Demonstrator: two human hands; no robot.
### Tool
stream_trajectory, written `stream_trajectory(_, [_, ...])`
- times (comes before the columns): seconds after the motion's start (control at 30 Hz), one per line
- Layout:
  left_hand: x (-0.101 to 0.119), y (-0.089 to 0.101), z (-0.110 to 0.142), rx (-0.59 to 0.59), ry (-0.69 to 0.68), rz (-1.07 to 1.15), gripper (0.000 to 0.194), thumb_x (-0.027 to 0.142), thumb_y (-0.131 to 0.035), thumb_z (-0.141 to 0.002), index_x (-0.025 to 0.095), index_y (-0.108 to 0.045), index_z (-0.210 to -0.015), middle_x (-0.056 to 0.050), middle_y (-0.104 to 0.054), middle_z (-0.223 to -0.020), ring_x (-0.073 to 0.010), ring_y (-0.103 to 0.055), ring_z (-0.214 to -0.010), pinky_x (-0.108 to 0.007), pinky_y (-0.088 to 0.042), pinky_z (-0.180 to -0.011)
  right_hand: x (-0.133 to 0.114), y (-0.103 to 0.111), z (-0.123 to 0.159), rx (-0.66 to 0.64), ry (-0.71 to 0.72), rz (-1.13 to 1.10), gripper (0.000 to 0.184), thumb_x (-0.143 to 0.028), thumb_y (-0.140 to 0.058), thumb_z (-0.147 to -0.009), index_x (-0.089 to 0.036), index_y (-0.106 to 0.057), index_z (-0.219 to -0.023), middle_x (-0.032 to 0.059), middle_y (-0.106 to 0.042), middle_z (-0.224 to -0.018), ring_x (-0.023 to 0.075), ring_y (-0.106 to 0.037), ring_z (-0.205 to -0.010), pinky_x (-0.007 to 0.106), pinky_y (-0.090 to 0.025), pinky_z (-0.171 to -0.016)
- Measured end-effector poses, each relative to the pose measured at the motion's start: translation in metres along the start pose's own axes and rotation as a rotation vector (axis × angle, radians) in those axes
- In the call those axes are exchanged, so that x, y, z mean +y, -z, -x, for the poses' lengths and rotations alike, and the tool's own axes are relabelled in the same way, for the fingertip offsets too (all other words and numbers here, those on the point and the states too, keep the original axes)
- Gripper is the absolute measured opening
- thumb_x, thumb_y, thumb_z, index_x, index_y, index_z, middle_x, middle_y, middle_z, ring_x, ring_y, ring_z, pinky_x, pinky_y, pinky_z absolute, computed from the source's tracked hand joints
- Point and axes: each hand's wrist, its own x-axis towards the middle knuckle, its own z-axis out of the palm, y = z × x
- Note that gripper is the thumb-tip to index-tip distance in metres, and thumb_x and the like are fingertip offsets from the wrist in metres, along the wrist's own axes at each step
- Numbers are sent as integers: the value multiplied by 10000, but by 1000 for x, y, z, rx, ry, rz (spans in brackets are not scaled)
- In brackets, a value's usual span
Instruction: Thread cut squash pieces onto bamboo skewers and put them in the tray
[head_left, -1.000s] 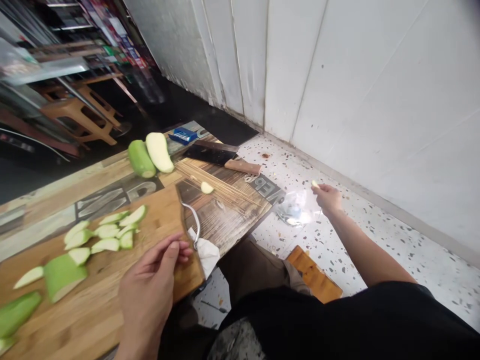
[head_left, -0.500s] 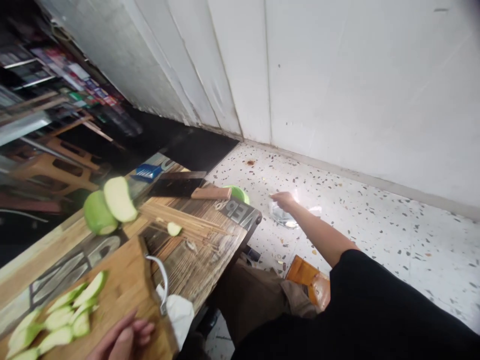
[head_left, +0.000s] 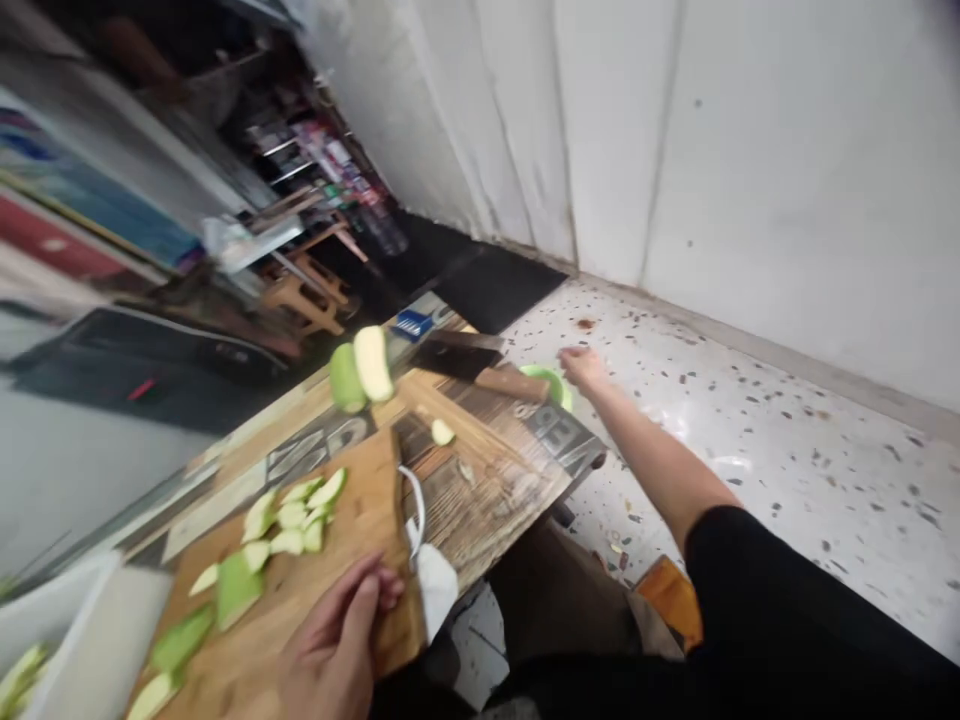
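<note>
My left hand (head_left: 335, 645) rests on the near edge of a wooden cutting board (head_left: 352, 520), fingers loosely curled, holding nothing that I can see. Pale green cut fruit slices (head_left: 292, 515) lie on the board. My right hand (head_left: 581, 366) reaches out past the table's far corner, at a green bowl (head_left: 551, 383) on the floor; its fingers are blurred. A cleaver (head_left: 480, 365) with a wooden handle lies on the table (head_left: 495, 490) near it. Two halves of a green fruit (head_left: 360, 372) stand further back.
A thin metal handle (head_left: 415, 500) and a white cloth (head_left: 435, 590) sit at the board's right edge. One small slice (head_left: 442, 432) lies apart. A white container (head_left: 67, 640) is at the left. Speckled floor and white wall lie to the right; stools stand behind.
My right hand has left the clear bag on the floor and moved over to the green bowl by the table corner. The view has swung left. My left hand stays on the board.
</note>
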Motion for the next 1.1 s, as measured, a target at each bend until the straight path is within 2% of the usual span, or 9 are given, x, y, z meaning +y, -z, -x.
stream_trajectory(0.07, [8, -3, 0, -5, 35, 87, 344, 381, -601, -710, 141, -645, -953, -36, -661, -748, -143, -606, -641, -281, -514, -659, -12, 10, 1, -17, 43, 1, 277, -316, -447, -872, -88, -588, -944, 39, -589, -739, 60, -489, -513, 182, -407, -468])
stream_trajectory(0.17, [20, -6, -11, -64, 5, -3, 362, 393, -571, -727, 142, -646, -977, -47, -662, -745, -153, -599, -637, -299, -505, -659, -36, 32, 23, -1, 178, -48, 304, -312, -347, -894, -157, -554, -1054, -4, -558, -679, 16, -318, -368, 153, -262, -354])
stream_trajectory(0.27, [40, -16, -36, -168, -282, -246, 286, 361, -562, -739, 211, -661, -962, -53, -665, -905, -191, -598, -801, -339, -456, -798, -64, 47, 70, -38, 441, -254, 315, -314, -409, -859, -158, -530, -1104, -28, -513, -589, 20, -268, -329, 166, -202, -326])
stream_trajectory(0.37, [60, -36, -66, -224, -523, -413, 279, 331, -535, -771, 223, -633, -1009, -76, -632, -1037, -231, -530, -996, -367, -345, -923, -82, 46, 124, -128, 533, -258, 407, -334, -469, -836, -184, -448, -1213, -35, -521, -570, 33, -298, -322, 175, -210, -325])
stream_trajectory(0.5, [71, -66, -94, -237, -441, -654, 305, 397, -585, -725, 178, -620, -933, -130, -605, -1008, -292, -457, -1036, -431, -268, -925, -83, 33, 173, -243, 556, -216, 316, -358, -478, -838, -198, -529, -1106, -6, -550, -696, 34, -362, -368, 181, -263, -349])
stream_trajectory(0.7, [61, -88, -111, -241, -349, -689, 284, 423, -613, -675, 157, -621, -776, -136, -597, -937, -303, -476, -973, -446, -289, -858, -72, 19, 197, -324, 524, -249, 299, -390, -461, -849, -190, -593, -1028, -10, -514, -670, 32, -317, -370, 192, -240, -340])
stream_trajectory(0.83, [60, -93, -116, -206, -194, -489, 201, 314, -662, -619, 173, -596, -747, -93, -617, -848, -275, -526, -896, -419, -339, -817, -71, 13, 202, -409, 494, -262, 318, -377, -474, -848, -204, -561, -1101, -27, -507, -599, 37, -328, -364, 182, -240, -340])
stream_trajectory(0.93, [60, -82, -115, -162, -147, -61, 306, 189, -660, -610, 176, -549, -895, -65, -617, -851, -203, -563, -808, -344, -403, -758, -71, 6, 206, -457, 474, -253, 356, -366, -464, -853, -228, -501, -1179, -21, -534, -634, 39, -352, -361, 175, -247, -330])
stream_trajectory(1.1, [41, -17, -100, -291, 121, 822, 444, 109, -641, -648, 178, -499, -1063, -52, -613, -862, -108, -584, -675, -223, -454, -618, -80, -23, 224, -647, 404, -239, 288, -353, -519, -805, -202, -552, -1048, 22, -547, -835, 33, -438, -399, 161, -293, -308])
